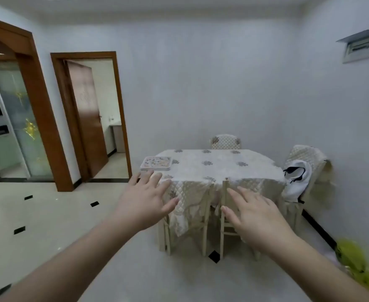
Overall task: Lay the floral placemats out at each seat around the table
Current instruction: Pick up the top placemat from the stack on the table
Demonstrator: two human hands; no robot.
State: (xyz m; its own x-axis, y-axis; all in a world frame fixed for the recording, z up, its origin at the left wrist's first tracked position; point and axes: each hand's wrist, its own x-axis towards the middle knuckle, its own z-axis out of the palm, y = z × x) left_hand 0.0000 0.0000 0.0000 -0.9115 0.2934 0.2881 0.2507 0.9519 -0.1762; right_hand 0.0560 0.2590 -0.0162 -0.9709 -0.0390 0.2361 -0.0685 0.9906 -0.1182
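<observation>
Now your left hand (145, 202) and right hand (258, 213) reach out empty, fingers spread; the placemats (156, 163) sit stacked at the table's (218, 168) near-left corner (nothing laid yet).

Clothed table (222, 171) — placemat stack (156, 163) atop

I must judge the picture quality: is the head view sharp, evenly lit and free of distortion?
Head view: soft, even light without hard shadows; slight blur on the placemats and both hands; yellow-green thing strongly smeared at the right edge; the wide lens bends the door frame.
</observation>
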